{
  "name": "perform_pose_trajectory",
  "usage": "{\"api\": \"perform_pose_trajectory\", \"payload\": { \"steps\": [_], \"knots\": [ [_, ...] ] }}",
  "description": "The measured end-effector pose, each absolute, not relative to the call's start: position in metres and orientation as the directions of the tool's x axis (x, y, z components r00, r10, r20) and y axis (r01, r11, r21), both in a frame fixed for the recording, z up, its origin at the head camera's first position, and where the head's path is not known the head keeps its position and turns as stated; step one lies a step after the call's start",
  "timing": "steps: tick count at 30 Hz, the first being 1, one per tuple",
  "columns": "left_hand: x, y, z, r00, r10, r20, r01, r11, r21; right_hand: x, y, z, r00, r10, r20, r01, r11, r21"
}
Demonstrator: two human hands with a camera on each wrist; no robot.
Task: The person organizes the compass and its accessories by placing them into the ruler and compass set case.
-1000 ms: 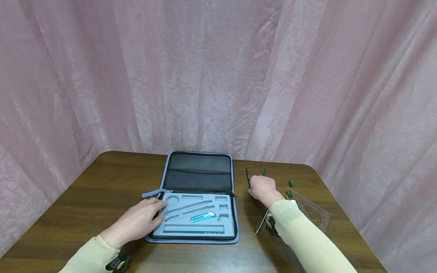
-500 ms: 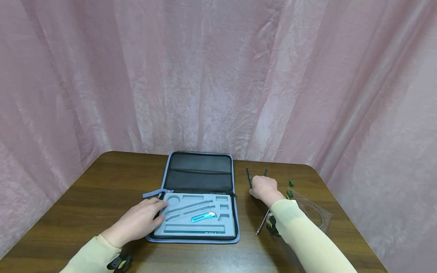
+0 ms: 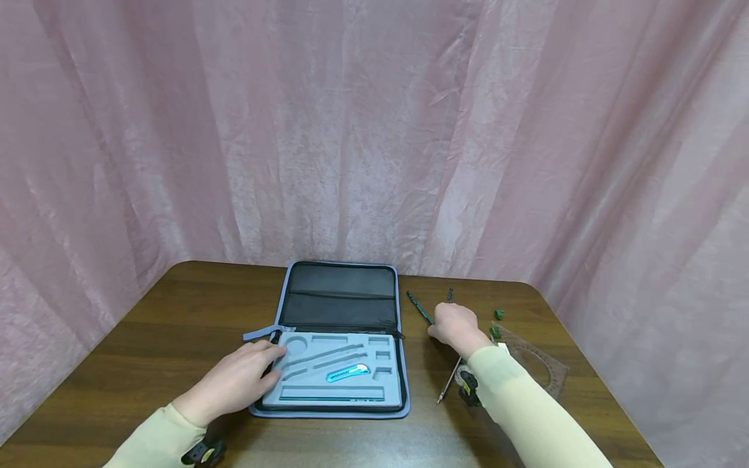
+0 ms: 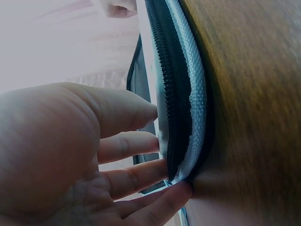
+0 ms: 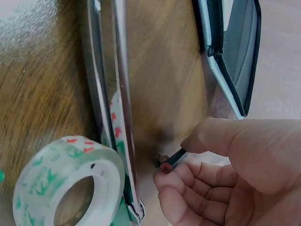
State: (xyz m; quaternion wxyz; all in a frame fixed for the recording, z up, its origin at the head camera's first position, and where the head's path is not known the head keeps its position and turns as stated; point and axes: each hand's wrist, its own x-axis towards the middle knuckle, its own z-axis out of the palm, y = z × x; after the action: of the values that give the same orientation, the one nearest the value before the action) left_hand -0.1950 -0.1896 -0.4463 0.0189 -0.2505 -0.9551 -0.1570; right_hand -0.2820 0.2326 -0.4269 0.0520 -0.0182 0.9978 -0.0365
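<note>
My right hand [image 3: 455,325] is low over the right side of the table. It pinches a dark pencil [image 5: 176,159] with a reddish end between thumb and forefinger. In the head view the pencil's far part [image 3: 418,306] slants to the upper left, and another dark stick [image 3: 450,295] pokes out beyond the hand. My left hand [image 3: 242,377] rests at the left edge of an open blue zip case [image 3: 407,390], fingers loosely extended by the zip. A grey moulded tray [image 3: 374,394] fills the case's near half. In it lies a turquoise utility knife [image 3: 348,373]; other hollows show bare.
Under the right wrist lie a slim two-legged metal tool [image 5: 120,94] and a roll of printed clear tape [image 5: 30,188]. A clear set square [image 3: 552,370] and small green items [image 3: 499,314] lie farther right. A pink curtain [image 3: 374,130] hangs behind the table.
The pencil's far end has swung to the left and now points away from the right hand at a wider slant. The left hand stays where it was on the case.
</note>
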Motion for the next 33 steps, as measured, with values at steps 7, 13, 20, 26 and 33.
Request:
{"api": "perform_pose_trajectory", "payload": {
  "steps": [7, 13, 20, 26, 33],
  "knots": [
    [-0.194, -0.190, -0.448, -0.877, 0.469, 0.109, 0.479, 0.829, 0.289, -0.273, 0.236, -0.420, -0.997, -0.052, -0.063, -0.046, 0.994, -0.101],
    [-0.194, -0.191, -0.450, -0.874, 0.470, 0.123, 0.485, 0.829, 0.279, -0.267, 0.237, -0.414, -0.999, -0.051, 0.000, -0.050, 0.991, -0.122],
    [-0.195, -0.191, -0.451, -0.868, 0.478, 0.133, 0.495, 0.824, 0.275, -0.255, 0.236, -0.413, -0.987, -0.122, 0.103, -0.139, 0.974, -0.180],
    [-0.195, -0.191, -0.453, -0.868, 0.479, 0.133, 0.497, 0.823, 0.275, -0.250, 0.229, -0.419, -0.971, -0.158, 0.179, -0.192, 0.962, -0.196],
    [-0.194, -0.190, -0.453, -0.874, 0.469, 0.126, 0.485, 0.831, 0.273, -0.242, 0.215, -0.424, -0.948, -0.196, 0.250, -0.252, 0.944, -0.215]
  ]
}}
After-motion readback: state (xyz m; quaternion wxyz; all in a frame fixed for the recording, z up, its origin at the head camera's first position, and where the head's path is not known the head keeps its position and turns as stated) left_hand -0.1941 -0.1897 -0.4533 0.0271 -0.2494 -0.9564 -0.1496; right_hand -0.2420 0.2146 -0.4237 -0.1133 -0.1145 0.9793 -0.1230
